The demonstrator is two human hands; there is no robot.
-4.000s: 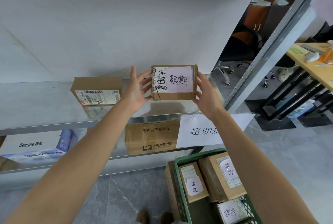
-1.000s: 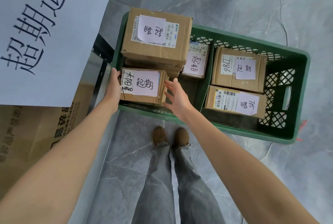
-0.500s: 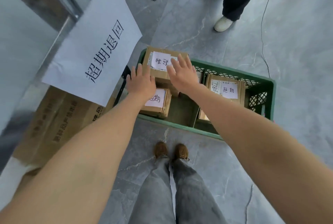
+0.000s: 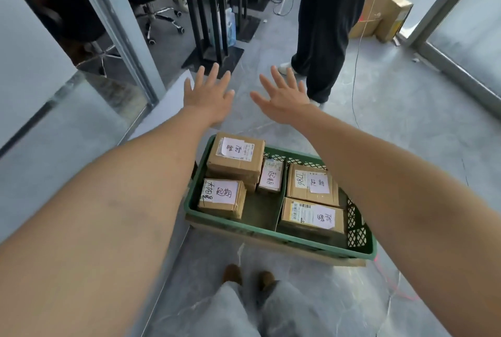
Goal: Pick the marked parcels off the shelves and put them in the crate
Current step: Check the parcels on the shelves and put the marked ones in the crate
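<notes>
A green plastic crate (image 4: 233,224) stands on the floor in front of my feet. It holds several brown cardboard parcels with white handwritten labels. The small parcel I carried (image 4: 221,198) lies in the crate's near left corner, label up. A larger parcel (image 4: 235,159) is stacked at the far left, and two more (image 4: 311,184) (image 4: 311,217) fill the right side. My left hand (image 4: 207,96) and my right hand (image 4: 282,99) are raised above and beyond the crate, palms down, fingers spread, holding nothing.
The metal shelf (image 4: 67,130) and its upright post (image 4: 119,30) run along the left, with a white paper sign (image 4: 165,109) hanging off the edge. A person in dark trousers (image 4: 325,27) stands just beyond the crate. A desk, office chair and cardboard box (image 4: 385,14) are farther back.
I took the labelled parcel from the shelf, set it in the crate's near left corner and let go. Both hands have since lifted up and away, empty.
</notes>
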